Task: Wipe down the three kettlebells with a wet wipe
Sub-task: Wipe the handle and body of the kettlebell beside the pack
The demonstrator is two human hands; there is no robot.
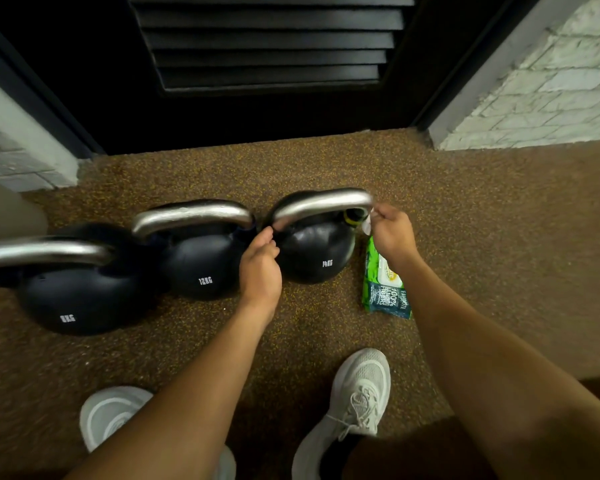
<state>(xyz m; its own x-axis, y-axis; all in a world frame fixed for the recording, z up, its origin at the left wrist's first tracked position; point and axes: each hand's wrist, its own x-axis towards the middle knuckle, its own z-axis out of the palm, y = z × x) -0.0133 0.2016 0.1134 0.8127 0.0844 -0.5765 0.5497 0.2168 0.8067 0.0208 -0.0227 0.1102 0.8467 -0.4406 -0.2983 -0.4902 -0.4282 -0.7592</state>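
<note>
Three black kettlebells with steel handles stand in a row on the speckled floor: an 8 kg one (80, 303) at left, a 12 kg one (201, 265) in the middle, a 14 kg one (312, 251) at right. My left hand (260, 261) grips the left end of the 14 kg handle. At the handle's right end, my right hand (392, 233) pinches a white wet wipe (367, 226) against the steel. Most of the wipe is hidden by my fingers.
A green pack of wet wipes (387, 285) lies on the floor just right of the 14 kg kettlebell. A black louvred door (267, 46) stands behind, brick walls on both sides. My two white shoes (354, 403) are near the bottom edge.
</note>
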